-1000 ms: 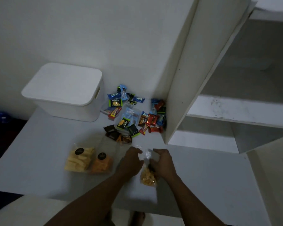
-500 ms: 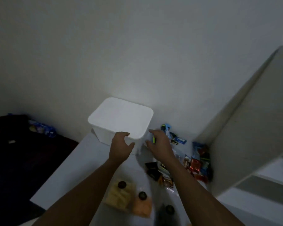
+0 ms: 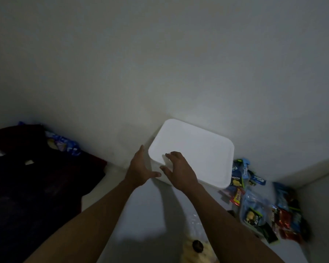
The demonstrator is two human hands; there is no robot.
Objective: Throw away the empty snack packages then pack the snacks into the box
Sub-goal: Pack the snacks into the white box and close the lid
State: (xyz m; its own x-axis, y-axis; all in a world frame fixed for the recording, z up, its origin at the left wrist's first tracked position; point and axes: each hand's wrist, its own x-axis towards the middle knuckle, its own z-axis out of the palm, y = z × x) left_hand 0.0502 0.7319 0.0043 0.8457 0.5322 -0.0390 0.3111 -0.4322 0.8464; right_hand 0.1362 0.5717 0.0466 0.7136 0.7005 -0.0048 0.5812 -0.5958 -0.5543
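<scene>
A white box with its lid on stands on the white table against the wall. My left hand is open at the box's near left corner, fingers spread, close to its side. My right hand hovers open over the lid's near left edge, holding nothing. A heap of small coloured snack packets lies to the right of the box. A clear bag of yellow snacks with a black sticker shows at the bottom edge, partly hidden by my right forearm.
Left of the table lies dark fabric with a blue printed packet at the wall. A white panel rises at the far right behind the snack heap.
The view has swung left and the box looks nearer. Both hands moved from the box's near right side to its near left corner. One second ago they held a clear snack bag.
</scene>
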